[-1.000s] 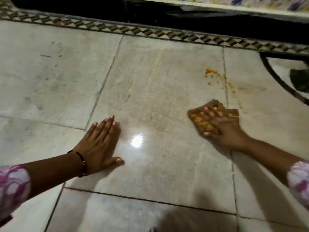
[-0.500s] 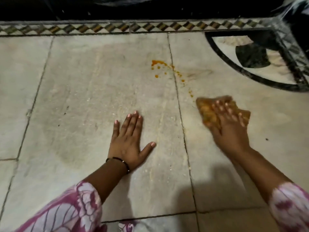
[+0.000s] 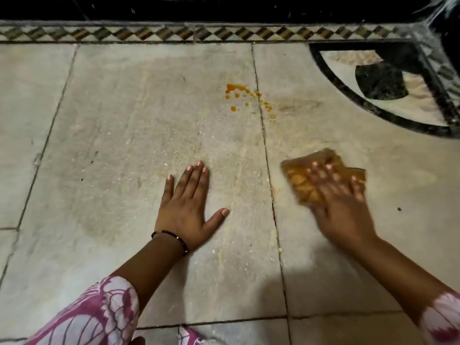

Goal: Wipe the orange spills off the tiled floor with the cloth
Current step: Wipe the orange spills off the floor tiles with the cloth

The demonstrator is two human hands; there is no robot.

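Observation:
Orange spills (image 3: 237,92) dot the pale tiled floor (image 3: 124,135) beside a grout line, with droplets trailing right and down to a last drop (image 3: 273,116). My right hand (image 3: 341,207) presses flat on an orange-stained cloth (image 3: 301,180), which lies on the tile right of the grout line, below the spills and apart from them. The hand and cloth look blurred. My left hand (image 3: 185,207) rests flat on the floor with fingers spread, holding nothing, a dark bracelet at its wrist.
A patterned diamond border strip (image 3: 149,33) runs along the top, with dark space beyond it. A black curved inlay (image 3: 368,113) fills the upper right corner. A faint damp patch (image 3: 104,170) marks the large tile on the left.
The view has swung right and down, so spills and hands sit more central. My right hand with the cloth has slid right across the grout line and slightly toward me. The left hand stays planted.

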